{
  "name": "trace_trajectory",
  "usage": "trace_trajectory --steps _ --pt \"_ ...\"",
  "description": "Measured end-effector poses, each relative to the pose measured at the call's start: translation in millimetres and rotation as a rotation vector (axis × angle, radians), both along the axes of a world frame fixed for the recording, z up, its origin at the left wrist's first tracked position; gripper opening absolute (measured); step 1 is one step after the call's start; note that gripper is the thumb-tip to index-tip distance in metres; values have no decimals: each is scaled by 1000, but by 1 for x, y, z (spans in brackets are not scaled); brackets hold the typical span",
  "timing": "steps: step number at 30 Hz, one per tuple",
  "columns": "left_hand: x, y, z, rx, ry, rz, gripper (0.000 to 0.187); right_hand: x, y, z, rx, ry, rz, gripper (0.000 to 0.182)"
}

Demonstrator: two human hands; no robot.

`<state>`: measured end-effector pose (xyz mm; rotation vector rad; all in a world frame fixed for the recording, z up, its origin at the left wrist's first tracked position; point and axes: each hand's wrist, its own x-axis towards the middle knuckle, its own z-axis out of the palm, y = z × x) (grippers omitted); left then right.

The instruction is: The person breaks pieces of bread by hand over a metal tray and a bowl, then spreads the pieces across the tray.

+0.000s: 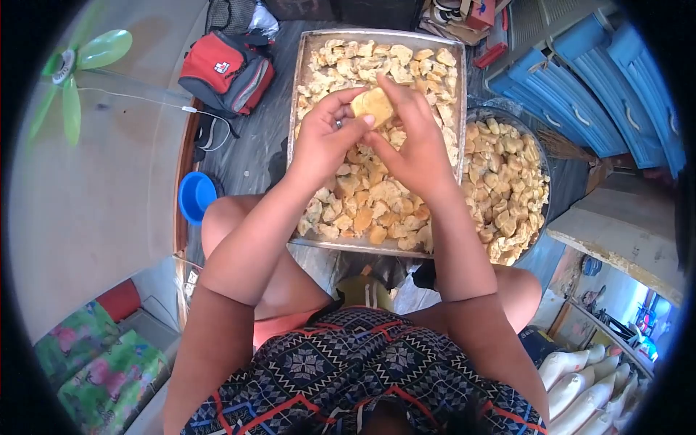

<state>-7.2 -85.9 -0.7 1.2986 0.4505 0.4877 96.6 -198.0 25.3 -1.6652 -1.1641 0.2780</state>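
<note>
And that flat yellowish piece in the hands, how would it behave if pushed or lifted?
The yellowish piece is probably light: it looks small beside the left hand. It may break easily, as many pieces in the tray have ragged edges. Being flattish, it would likelier slide than roll.

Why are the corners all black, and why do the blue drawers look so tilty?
Head view, edges: probably a wide lens, leaving dark corners and tilting the blue drawers; head view, lower right: whitish glare washes out detail; head view, middle: left hand, right hand and yellow piece look fairly clear.
</note>
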Motion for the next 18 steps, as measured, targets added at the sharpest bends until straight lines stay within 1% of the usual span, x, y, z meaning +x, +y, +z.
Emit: trace_trajectory --steps 1,2,4,5,7,8,10,11,14,16,17,18 --pt "-3 -1 3 -19 -10 4 38 -2 3 -4 45 -28 -34 36" --pt "-5 -1 8 -24 -16 10 38 -3 6 -10 41 -33 -28 36" --pt "-9 0 16 -78 -67 -37 39 -5 12 -20 34 166 -44 30" --pt "-11 1 15 -81 -72 -28 39 -6 13 -22 30 162 -35 30" --pt "-13 3 12 137 -61 -7 40 -8 16 -23 -4 298 16 20" --pt "-15 8 13 135 -65 1 40 -10 17 -21 -8 294 23 20" --pt "-20 18 18 18 -7 -141 40 -15 18 -11 -73 527 36 18" --pt "-21 18 20 -24 -18 -133 39 -16 20 -11 -77 523 40 18" --pt "-24 21 21 -10 -38 -97 35 -17 23 -11 -12 573 62 20" --pt "-26 21 24 -13 -60 -98 33 -13 23 -12 21 894 190 23" --pt "-27 21 27 -15 -78 -103 32 -14 22 -11 19 892 192 23" --pt "-28 21 30 -16 -80 -101 32 -15 21 -9 49 1024 189 23"
